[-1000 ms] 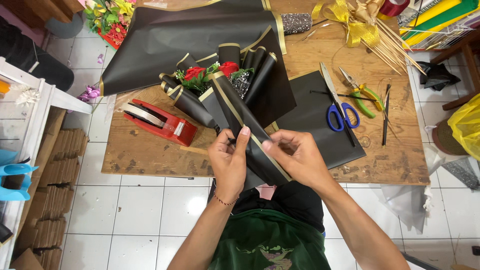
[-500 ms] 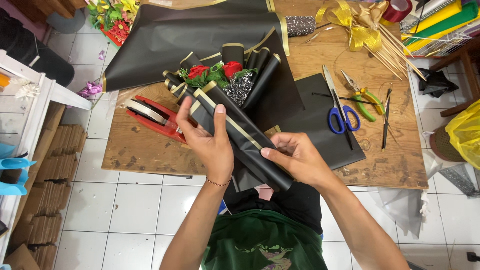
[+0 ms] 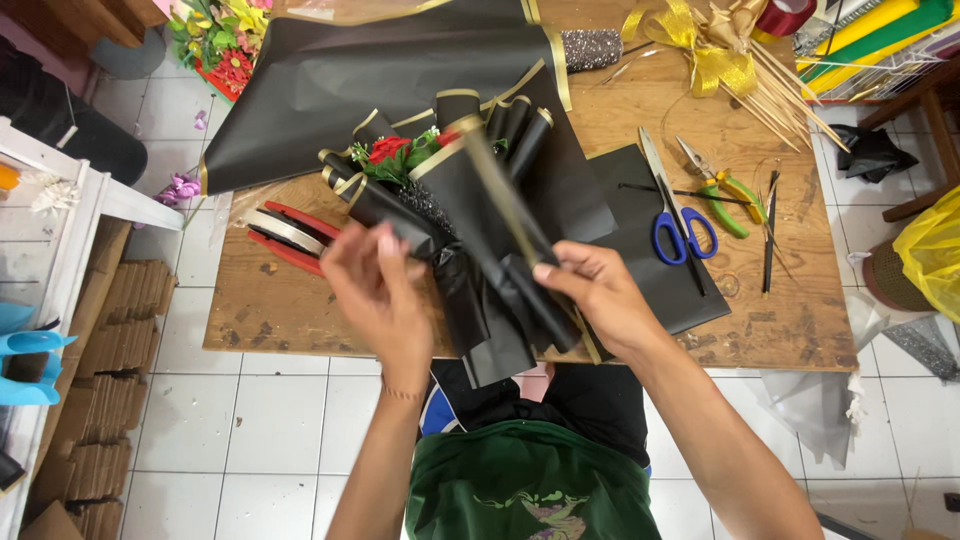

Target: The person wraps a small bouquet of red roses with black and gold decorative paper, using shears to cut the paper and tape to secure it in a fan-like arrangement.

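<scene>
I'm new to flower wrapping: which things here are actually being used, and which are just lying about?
In use:
left hand
right hand
black wrapped bouquet
red tape dispenser

Lying about:
blue-handled scissors
green-handled pliers
gold ribbon bow
wooden sticks

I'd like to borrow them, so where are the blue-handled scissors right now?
In the head view, the blue-handled scissors lie on the wooden table, right of the bouquet, beside the green-handled pliers.

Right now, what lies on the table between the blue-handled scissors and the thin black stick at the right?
In the head view, green-and-yellow-handled pliers lie between the scissors and the black stick.
</scene>
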